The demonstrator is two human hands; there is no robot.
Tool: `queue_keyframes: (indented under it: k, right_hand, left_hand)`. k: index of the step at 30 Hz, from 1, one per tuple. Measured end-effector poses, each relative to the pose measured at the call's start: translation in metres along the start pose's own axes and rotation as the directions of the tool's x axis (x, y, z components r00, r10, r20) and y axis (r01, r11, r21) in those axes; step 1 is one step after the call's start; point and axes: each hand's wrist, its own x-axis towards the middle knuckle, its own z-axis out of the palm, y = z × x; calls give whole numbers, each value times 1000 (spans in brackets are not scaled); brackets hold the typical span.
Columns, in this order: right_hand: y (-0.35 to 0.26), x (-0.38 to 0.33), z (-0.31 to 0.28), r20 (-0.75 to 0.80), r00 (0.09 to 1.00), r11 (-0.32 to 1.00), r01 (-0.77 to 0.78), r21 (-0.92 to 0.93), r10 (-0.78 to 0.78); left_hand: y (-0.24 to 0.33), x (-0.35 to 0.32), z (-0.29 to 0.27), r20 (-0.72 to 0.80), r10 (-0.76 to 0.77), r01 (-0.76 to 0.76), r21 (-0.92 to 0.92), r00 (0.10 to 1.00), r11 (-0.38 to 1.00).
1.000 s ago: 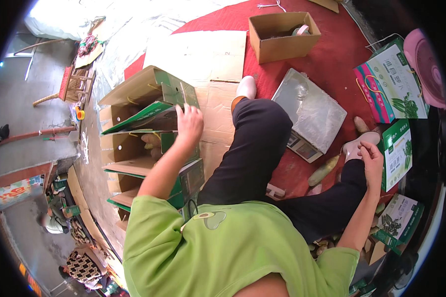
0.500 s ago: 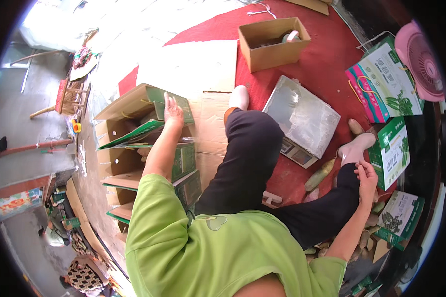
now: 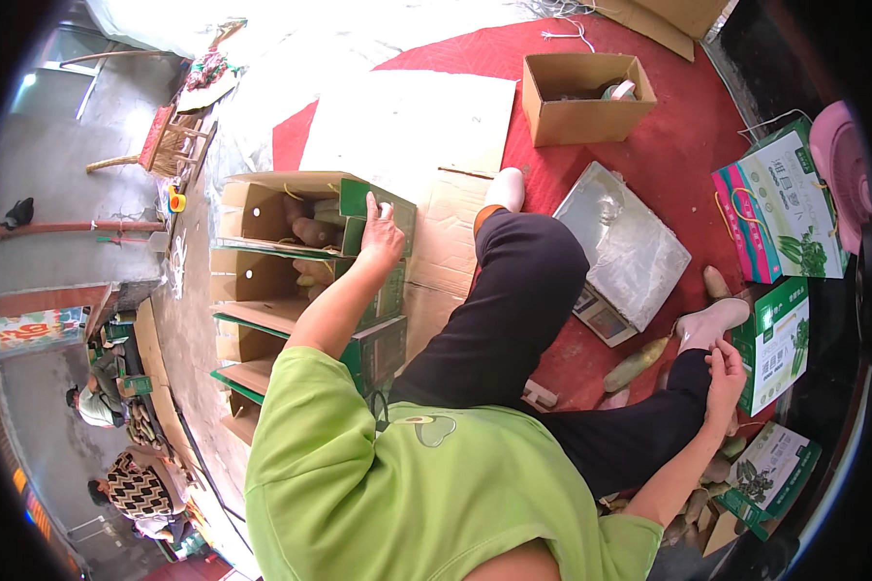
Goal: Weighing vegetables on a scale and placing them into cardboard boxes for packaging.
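Observation:
My left hand (image 3: 383, 240) touches the green end flap (image 3: 355, 199) of the farthest carton in a row at my left, its fingers apart and partly bent. That brown-and-green carton (image 3: 252, 208) stands with its top open, and thick pinkish and greenish root vegetables (image 3: 315, 229) lie inside. Beside it, nearer me, a second carton (image 3: 240, 281) holds more such roots. Other cartons (image 3: 262, 329) follow, partly covered by my arm. Over at the right, my right hand (image 3: 725, 380) rests by my lower leg, fingers loosely bent and apart, with nothing seen in it.
A silvery-topped box (image 3: 630, 247) stands between my feet, with a long greenish radish (image 3: 637, 365) beside it. Ahead sits a brown carton (image 3: 591, 111) with a tape roll inside. Printed gift boxes (image 3: 780, 208) and a pink fan (image 3: 840, 165) line the right. People (image 3: 145, 484) work far left.
The farthest carton's top, earlier partly covered by flaps, now stands open and shows the roots. My left hand has gone from flat fingers to bent ones at the end flap. The view has shifted.

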Motion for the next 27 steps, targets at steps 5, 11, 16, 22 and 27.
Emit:
queue_keyframes:
  k: [5, 11, 16, 22, 27]
  right_hand:
    - [10, -15, -25, -164, 979, 983, 94, -155, -119]
    - [-13, -9, 12, -135, 972, 967, 163, -196, -191]
    - [-11, -17, 0, -221, 966, 988, 118, -94, -137]
    - [-1, -23, -8, -258, 960, 994, 102, -35, -107]
    - [-15, -24, -10, -244, 958, 988, 135, -74, -149]
  left_hand:
    - [35, 9, -23, -33, 201, -180, 325, 979, 928]
    - [21, -5, 0, -235, 50, -74, -96, 971, 993]
    - [38, 11, -31, -404, 11, -162, -341, 915, 926]
    - [34, 1, -167, -544, -222, -388, -779, 809, 492]
    - [41, -33, -282, -757, -199, -645, -640, 622, 418]
